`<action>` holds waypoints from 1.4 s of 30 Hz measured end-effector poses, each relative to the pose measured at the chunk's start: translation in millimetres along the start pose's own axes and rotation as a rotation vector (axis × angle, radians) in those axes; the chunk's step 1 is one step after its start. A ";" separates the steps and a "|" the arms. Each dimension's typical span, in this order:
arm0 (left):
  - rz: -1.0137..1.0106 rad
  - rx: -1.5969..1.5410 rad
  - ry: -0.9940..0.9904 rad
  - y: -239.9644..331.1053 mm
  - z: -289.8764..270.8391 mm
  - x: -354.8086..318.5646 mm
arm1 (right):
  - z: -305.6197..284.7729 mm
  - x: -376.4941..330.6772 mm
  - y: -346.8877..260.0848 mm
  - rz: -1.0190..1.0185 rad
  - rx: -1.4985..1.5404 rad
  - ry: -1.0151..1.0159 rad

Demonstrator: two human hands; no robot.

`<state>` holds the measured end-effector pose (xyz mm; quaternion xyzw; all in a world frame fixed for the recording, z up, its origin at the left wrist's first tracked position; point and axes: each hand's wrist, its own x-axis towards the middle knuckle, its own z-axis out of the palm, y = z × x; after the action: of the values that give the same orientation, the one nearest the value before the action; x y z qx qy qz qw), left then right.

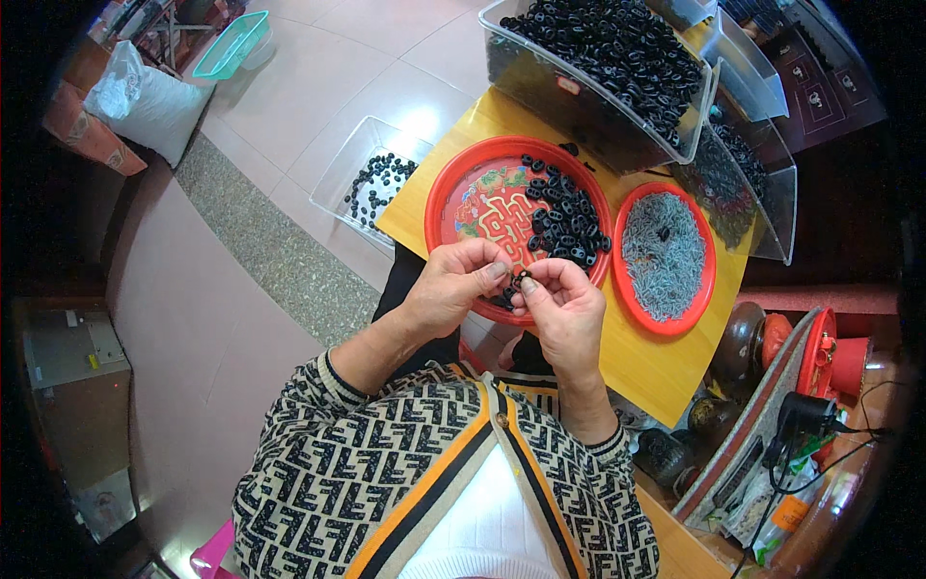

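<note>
My right hand (569, 314) pinches a small dark part (522, 279) between thumb and fingertips, above the near rim of a round red tray (433, 207). Close beside it, my left hand (449, 288) has thumb and forefinger pressed together; whatever they grip is hidden. Small black oval parts (569, 220) with holes lie heaped on the tray's right side, and its patterned bottom shows on the left. To the right, an oval red tray (666, 327) holds many thin silvery metal pieces (666, 265), perhaps screws or pins, with one black part on top.
Both trays rest on a yellow tabletop (641, 372). A large clear bin (540, 82) full of black parts stands at the back. Left of the table, a clear box (331, 188) contains scattered black pieces. Jars (738, 338) and a black adapter with cables (808, 415) lie right.
</note>
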<state>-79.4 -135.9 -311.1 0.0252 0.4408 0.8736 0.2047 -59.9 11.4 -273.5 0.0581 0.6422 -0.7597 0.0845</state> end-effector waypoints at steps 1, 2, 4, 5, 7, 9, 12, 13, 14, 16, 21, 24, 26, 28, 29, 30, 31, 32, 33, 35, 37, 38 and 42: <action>0.004 0.015 -0.005 -0.2 0.4 -0.2 | 1.2 -0.7 -0.1 0.001 -0.002 -0.002; 0.009 0.030 -0.010 -0.2 0.7 -0.3 | 2.2 -1.2 -0.1 -0.023 -0.029 0.007; 0.010 0.029 -0.017 1.2 1.2 -0.9 | 4.3 -1.3 -1.1 -0.046 -0.056 0.014; 0.011 0.030 -0.026 2.2 1.8 -1.2 | 5.5 -1.4 -2.5 -0.053 -0.088 0.021; 0.023 0.048 -0.020 4.2 5.6 -1.5 | 6.0 -1.3 -3.2 -0.060 -0.123 0.030; 0.035 0.067 -0.014 4.5 6.1 -1.5 | 5.7 -1.7 -2.6 -0.093 -0.175 0.032; 0.076 0.203 -0.018 4.5 5.9 -1.6 | 7.1 -2.1 -1.7 -0.128 -0.186 0.056; 0.103 0.252 -0.003 5.5 7.7 -2.3 | 6.2 -1.9 0.9 -0.128 -0.186 0.057; 0.130 0.302 0.011 5.8 9.0 -2.7 | 4.8 -1.6 5.4 -0.153 -0.250 0.074; 0.158 0.362 0.022 4.7 9.0 -2.9 | 4.0 -2.0 7.3 -0.178 -0.314 0.090; 0.203 0.470 0.053 0.4 7.5 -1.4 | 2.1 -2.6 7.0 -0.179 -0.366 0.065; 0.235 0.502 0.072 -2.0 7.5 0.8 | 1.9 -2.7 5.7 -0.096 -0.221 0.059; 0.178 0.518 0.060 -3.1 6.3 3.2 | 1.5 -2.4 3.7 -0.066 -0.176 0.066; 0.150 0.490 0.066 -4.4 8.3 5.9 | 1.1 -1.1 3.1 -0.037 -0.132 0.073; 0.124 0.461 0.072 -4.9 9.0 7.2 | 1.1 -0.1 3.5 -0.024 -0.119 0.077; 0.123 0.461 0.070 -5.8 8.0 8.9 | 0.9 0.9 3.9 -0.012 -0.105 0.081; 0.109 0.474 0.073 -7.6 6.2 11.0 | -0.2 2.5 5.6 -0.012 -0.103 0.084; 0.095 0.486 0.076 -8.7 5.6 12.2 | -2.3 4.6 8.7 -0.025 -0.117 0.075; 0.093 0.485 0.073 -9.0 6.5 12.7 | -4.5 6.8 11.1 -0.037 -0.132 0.068; 0.018 0.287 0.053 -8.1 9.8 13.2 | -8.5 9.9 10.8 -0.024 -0.093 0.071; -0.007 0.228 0.064 -0.2 15.3 9.8 | -10.8 12.4 9.2 -0.023 0.024 0.077; -0.030 0.168 0.077 3.4 16.9 7.9 | -12.9 12.5 9.7 -0.014 0.027 0.087; 0.070 0.159 0.245 11.4 8.7 3.1 | -22.4 12.2 11.6 -0.003 0.081 0.073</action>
<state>-84.1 -134.2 -297.3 -0.0502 0.5291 0.8391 0.1159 -70.0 30.9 -290.9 0.0881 0.6138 -0.7824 0.0577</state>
